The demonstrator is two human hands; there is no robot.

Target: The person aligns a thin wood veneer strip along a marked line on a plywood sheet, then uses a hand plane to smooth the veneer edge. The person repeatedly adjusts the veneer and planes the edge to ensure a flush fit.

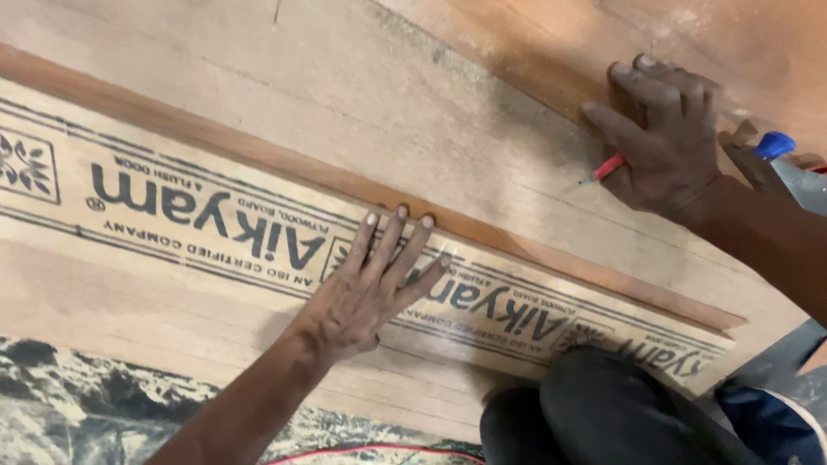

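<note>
My left hand [372,284] lies flat with fingers spread on a pale plywood board [172,284] printed with dark lettering, its fingertips touching a thin reddish-brown wood strip [258,155] along the board's far edge. My right hand [663,138] rests on a larger plywood sheet [388,95] at the upper right and grips a red pencil [607,168], tip pointing left toward the sheet. Its fingers curl against the edge of another brown board [534,52].
A blue-capped object [775,144] sits just right of my right hand. My dark-trousered knee [603,413] is at the bottom right. A patterned dark-and-white floor [77,405] shows at the bottom left, with a red wire [379,449] lying across it.
</note>
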